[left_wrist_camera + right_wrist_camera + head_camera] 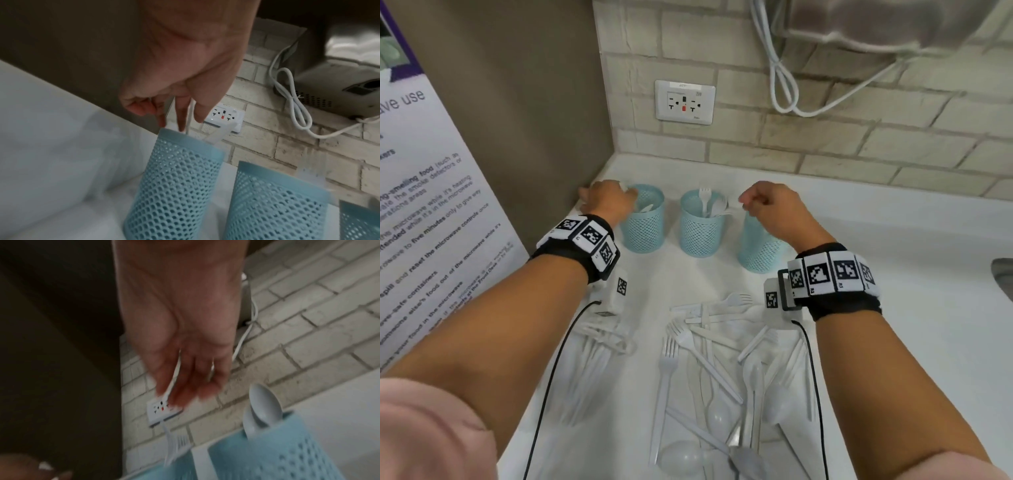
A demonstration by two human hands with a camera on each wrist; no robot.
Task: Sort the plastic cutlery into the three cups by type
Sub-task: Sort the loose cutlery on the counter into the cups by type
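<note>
Three pale-blue perforated plastic cups stand in a row on the white countertop point(893, 260); the left cup point(643, 219) sits at ten o'clock from the loose heap of white plastic cutlery point(717, 373), the middle cup point(702, 224) at twelve, the right cup point(758, 248) at one. From the head view the left hand point(607, 200) hangs over the left cup's nine-o'clock rim, knuckles hiding what it carries; the left wrist view shows it: fingers point(182, 113) and thumb curled round thin white plastic handles point(190, 113) pointing down into that cup's mouth, though which type of utensil they are cannot be told. The head view shows white forks point(705, 200) upright in the middle cup; only the right wrist view shows the grey-white spoons point(264, 404) standing in the right cup, at five o'clock from the fingers and apart from them. The right hand point(774, 209) hovers above the right cup; its fingers point(185, 386) pinch a white plastic fork point(174, 434) by the handle, tines hanging below the fingertips toward the middle cup, the picture blurred. A white wall socket point(685, 102) sits on the brick wall at twelve.
</note>
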